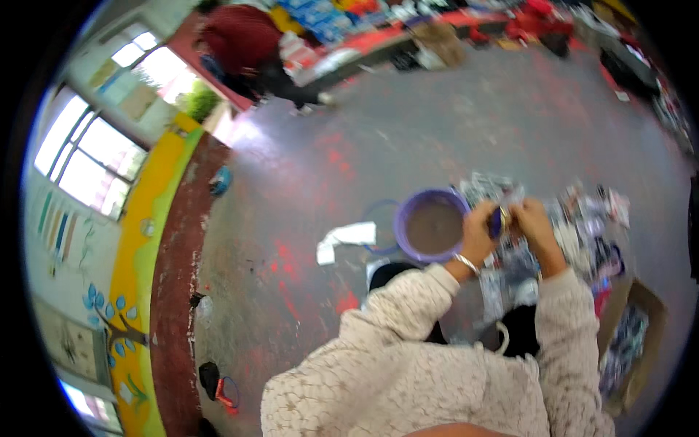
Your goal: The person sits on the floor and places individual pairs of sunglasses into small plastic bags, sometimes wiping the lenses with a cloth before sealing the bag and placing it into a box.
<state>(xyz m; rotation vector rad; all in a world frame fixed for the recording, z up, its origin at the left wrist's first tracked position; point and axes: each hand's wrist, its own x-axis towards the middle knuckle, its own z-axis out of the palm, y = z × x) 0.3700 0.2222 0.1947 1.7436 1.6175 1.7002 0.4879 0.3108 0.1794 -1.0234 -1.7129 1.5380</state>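
Both hands meet just right of a purple basin [400, 242] that holds murky brown liquid. My left hand [477, 234], with a pale bangle on its wrist, is closed on a small dark purple and gold item [499, 223], too blurred to name. From the right, the fingers of my right hand [533, 221] pinch the same item at its other side. Beneath and beyond the hands, a spread of small clear-wrapped packets [518, 264] lies on the floor. My fingers partly hide the held item.
An open cardboard box [650, 297] with more packets stands at my right. White sheets [353, 234] lie left of the basin. At the far left, a person in a dark red top [244, 40] bends over. Heaped goods [535, 22] line the far edge.
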